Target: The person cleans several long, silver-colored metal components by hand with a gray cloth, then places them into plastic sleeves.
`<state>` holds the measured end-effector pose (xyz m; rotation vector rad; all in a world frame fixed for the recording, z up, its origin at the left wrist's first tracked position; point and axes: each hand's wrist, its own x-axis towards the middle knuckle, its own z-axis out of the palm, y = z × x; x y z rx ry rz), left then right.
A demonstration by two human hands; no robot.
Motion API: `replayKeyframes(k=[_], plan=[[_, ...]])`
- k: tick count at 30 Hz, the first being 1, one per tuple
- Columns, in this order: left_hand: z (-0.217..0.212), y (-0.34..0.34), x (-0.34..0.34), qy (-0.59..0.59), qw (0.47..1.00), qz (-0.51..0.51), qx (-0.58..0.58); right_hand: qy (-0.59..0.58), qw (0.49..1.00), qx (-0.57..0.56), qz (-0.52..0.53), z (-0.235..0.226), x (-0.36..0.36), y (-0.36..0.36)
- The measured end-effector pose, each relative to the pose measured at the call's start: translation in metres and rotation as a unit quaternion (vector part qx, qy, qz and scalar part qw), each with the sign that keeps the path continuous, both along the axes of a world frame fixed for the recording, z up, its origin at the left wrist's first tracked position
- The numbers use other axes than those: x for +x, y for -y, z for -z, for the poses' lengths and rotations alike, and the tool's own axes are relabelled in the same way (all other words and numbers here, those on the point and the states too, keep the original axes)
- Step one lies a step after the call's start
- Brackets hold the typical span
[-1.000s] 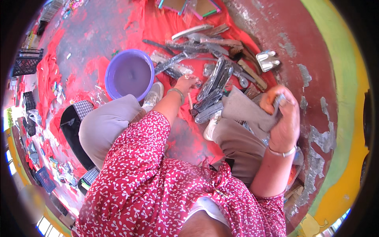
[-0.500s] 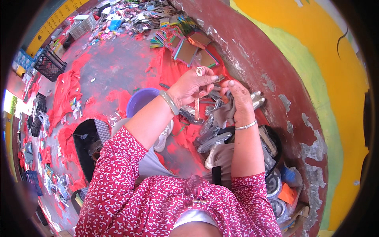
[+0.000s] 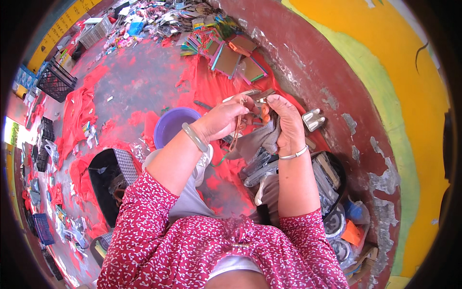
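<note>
My left hand (image 3: 224,118) is closed on a thin tan strap (image 3: 237,135), which hangs below the fingers. Close beside it, my right hand (image 3: 290,123) is closed round a grey cloth (image 3: 272,137) that droops under the palm. The fingertips of both hands nearly meet around something small and shiny, too blurred and covered to name. Below them, several plastic-wrapped items (image 3: 262,171) lie in front of my feet. A purple bucket (image 3: 159,132) stands just beyond my left forearm.
A peeling red and yellow wall (image 3: 337,91) curves along the right. Boards with coloured edges (image 3: 227,61) lean ahead. An open black case (image 3: 100,192) sits left of my legs; another with wrapped goods (image 3: 327,178) is at right. A black crate (image 3: 57,81) stands far left.
The strap's top end no longer sticks up above my left fingers. My hands have drawn closer together, and the grey cloth now spreads lower and further left.
</note>
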<state>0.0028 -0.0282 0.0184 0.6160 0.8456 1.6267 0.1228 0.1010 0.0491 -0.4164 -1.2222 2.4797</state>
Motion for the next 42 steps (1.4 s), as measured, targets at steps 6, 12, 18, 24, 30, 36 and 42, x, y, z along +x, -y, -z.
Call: replayKeyframes(k=[6, 12, 18, 24, 30, 36, 42], plan=[[-0.003, -0.006, -0.004, -0.203, 0.979, 0.006, 0.012, 0.002, 0.998, 0.065, 0.009, 0.007, -0.007, -0.014], [-0.018, -0.008, -0.002, -0.192, 0.980, 0.051, -0.016, -0.004, 0.995, 0.098, -0.003, 0.005, -0.006, -0.022], [-0.008, -0.015, 0.000, -0.248, 0.966, -0.024, -0.074, 0.011, 0.997, 0.076, 0.015, 0.006, -0.003, -0.029], [-0.005, -0.016, -0.003, -0.223, 0.966, -0.093, -0.096, 0.006, 0.998, 0.070, 0.000, 0.010, 0.001, -0.032], [-0.010, -0.011, -0.007, -0.120, 0.989, -0.088, -0.008, 0.017, 0.994, 0.104, 0.002, 0.013, 0.003, -0.032], [-0.008, -0.012, -0.007, -0.023, 0.996, -0.082, 0.029, 0.007, 0.995, 0.097, 0.012, 0.013, 0.002, -0.026], [-0.006, -0.012, -0.005, -0.011, 0.996, -0.072, 0.049, 0.004, 0.996, 0.088, 0.029, 0.011, 0.000, -0.019]])
